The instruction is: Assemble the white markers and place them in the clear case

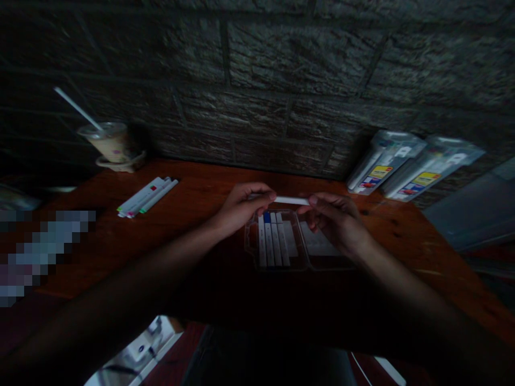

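Both hands hold one white marker pen [290, 200] level above the wooden table [201, 214]. My left hand [243, 205] is closed around its left end. My right hand [332, 217] pinches its right end with the fingertips. Just below lies an open clear plastic case [300, 252] with several white pens [272, 240] lined up in its left half. The light is dim and fine detail is lost.
Three loose marker pens [145, 198] lie at the left of the table. An iced drink cup [108, 142] with a straw stands at the back left. Two packaged pen sets [414, 166] lean on the brick wall at the back right.
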`<state>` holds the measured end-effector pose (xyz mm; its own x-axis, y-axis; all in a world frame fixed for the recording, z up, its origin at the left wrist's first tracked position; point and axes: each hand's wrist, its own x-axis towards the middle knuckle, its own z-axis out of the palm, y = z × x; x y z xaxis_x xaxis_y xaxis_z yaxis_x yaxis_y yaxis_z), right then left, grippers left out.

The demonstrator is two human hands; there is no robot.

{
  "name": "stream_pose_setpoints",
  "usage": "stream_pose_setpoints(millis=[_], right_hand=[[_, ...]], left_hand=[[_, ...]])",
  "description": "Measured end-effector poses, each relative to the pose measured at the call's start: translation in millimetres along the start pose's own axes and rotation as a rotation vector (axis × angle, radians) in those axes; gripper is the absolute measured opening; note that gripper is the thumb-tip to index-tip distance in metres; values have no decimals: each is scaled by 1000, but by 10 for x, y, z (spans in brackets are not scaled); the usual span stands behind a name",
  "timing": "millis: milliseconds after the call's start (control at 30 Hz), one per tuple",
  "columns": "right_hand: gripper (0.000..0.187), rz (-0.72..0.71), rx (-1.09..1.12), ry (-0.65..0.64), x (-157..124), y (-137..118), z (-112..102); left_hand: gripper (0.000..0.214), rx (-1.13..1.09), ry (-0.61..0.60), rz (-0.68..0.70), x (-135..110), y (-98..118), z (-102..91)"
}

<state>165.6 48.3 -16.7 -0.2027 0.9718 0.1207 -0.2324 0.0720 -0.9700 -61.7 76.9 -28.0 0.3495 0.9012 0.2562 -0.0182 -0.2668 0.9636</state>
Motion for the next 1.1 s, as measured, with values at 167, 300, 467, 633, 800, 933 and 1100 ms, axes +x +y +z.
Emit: stream_pose_setpoints(millis=[167, 300, 467, 633, 800, 933, 1100], right_hand=[[22, 50, 63, -11, -1, -11, -8], [23, 64, 96, -32, -4, -16, -18], [24, 73, 113, -46, -1, -25, -23], [25, 45, 84, -41, 9, -6, -25], [20, -63, -37, 6, 22, 27, -26], [19, -91, -70, 42, 33, 45, -27], [15, -52, -22, 144, 59, 37, -61]], left_hand=[[19, 16, 16, 15, 3, 2, -3], [19, 8, 27, 17, 1, 16, 0], [18, -26, 33, 16, 1, 3, -5], [19, -33, 27, 7, 8, -20, -12], [22, -15, 21, -17, 2, 2, -3], [23, -4, 30, -32, -13, 28, 18], [15, -118, 76, -29, 5, 26, 37]])
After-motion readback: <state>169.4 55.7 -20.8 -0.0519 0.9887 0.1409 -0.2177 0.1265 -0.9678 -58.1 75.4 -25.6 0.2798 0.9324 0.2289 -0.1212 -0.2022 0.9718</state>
